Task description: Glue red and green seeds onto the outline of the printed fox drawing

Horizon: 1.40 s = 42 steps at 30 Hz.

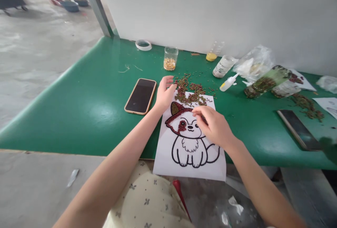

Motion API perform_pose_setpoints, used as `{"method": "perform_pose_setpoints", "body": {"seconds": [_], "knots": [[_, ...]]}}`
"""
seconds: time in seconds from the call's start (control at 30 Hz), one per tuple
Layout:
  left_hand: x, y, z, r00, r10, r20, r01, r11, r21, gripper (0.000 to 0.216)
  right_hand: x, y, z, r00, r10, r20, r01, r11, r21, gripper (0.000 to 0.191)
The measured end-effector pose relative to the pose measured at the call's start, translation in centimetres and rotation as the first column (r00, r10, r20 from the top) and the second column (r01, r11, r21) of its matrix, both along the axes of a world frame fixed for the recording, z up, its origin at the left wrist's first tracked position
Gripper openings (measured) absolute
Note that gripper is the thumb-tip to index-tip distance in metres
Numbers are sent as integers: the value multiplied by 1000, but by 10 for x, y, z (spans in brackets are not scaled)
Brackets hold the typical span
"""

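R hand over white paper w/ black-outlined cartoon animal, grip can't tell; L hand, grip apart, by red/green beans @ 12.

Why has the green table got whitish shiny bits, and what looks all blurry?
In the head view, light seems to bounce off the smooth green table, leaving pale glare left of each phone; also in the head view, the blue basin on the floor looks smeary, while the animal drawing has fairly crisp black lines.
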<state>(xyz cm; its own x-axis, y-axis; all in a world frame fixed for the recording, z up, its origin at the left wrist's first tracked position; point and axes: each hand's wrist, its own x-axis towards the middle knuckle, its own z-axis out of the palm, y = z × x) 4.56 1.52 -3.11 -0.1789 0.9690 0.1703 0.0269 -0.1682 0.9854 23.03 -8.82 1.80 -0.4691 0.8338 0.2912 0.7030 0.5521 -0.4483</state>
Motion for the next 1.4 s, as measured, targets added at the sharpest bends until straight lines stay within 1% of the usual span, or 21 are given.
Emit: {"method": "perform_pose_setpoints", "body": {"seconds": [0.07,0.13,0.2,0.27,0.3,0.4,0.5,0.63,0.73,0.8,0.83,0.9,0.93,0.97,1.0,1.03,1.07,1.1,1.13,1.23,1.4], "knots": [[0,0,0,1000,1,2,-1,1000,-4,32,6,5,3,993,-83,-83,86,996,27,15],[0,0,2,1000,-3,16,3,1000,-16,32,11,12,7,965,-197,-171,212,974,78,12],[0,-1,4,999,-7,40,8,1000,-29,32,17,22,13,914,-329,-238,369,918,149,10],[1,-2,6,998,-10,62,12,999,-38,32,22,36,19,860,-436,-266,493,844,212,14],[1,-3,7,997,-10,71,13,999,-41,32,25,43,22,849,-455,-269,515,826,230,18],[1,-3,9,996,-8,87,12,999,-47,30,32,69,21,847,-451,-282,517,821,240,23],[1,-3,10,996,-1,87,5,999,-52,29,38,92,5,842,-448,-300,518,827,220,18],[1,-3,9,996,-9,90,14,999,-46,30,47,110,-23,869,-395,-299,452,879,153,11],[1,-2,9,996,-2,92,6,999,-48,29,51,114,-37,842,-390,-372,427,904,19,11],[1,-2,9,995,3,99,2,999,-53,29,50,114,-39,780,-392,-489,372,917,-143,10],[1,-3,10,994,-5,105,11,999,-53,28,48,114,-38,735,-390,-555,316,921,-230,9],[2,-5,13,989,-78,126,86,994,-60,25,41,110,-34,639,-380,-669,161,916,-367,8],[3,-8,16,978,-152,146,164,984,-75,23,36,107,-31,599,-368,-711,78,911,-406,9],[4,-10,19,952,-252,174,271,958,-95,23,30,103,-27,566,-351,-745,-3,904,-428,9],[5,-13,22,905,-362,222,395,910,-129,24,24,98,-23,539,-333,-774,-78,895,-439,10],[6,-17,24,830,-482,280,535,829,-161,27,18,92,-19,518,-311,-797,-148,885,-442,10],[7,-19,27,758,-565,326,635,753,-172,28,12,87,-16,496,-289,-819,-212,874,-437,11],[8,-22,29,706,-613,354,691,705,-157,28,7,82,-13,481,-271,-834,-275,857,-437,12],[9,-24,30,674,-641,368,721,680,-135,27,2,78,-11,466,-261,-846,-327,837,-438,13],[10,-28,31,666,-659,350,722,688,-79,22,-7,72,-10,444,-271,-854,-395,797,-458,14],[15,-30,33,730,-642,236,671,738,-70,23,-9,73,-15,455,-314,-833,-385,775,-502,18]]}}
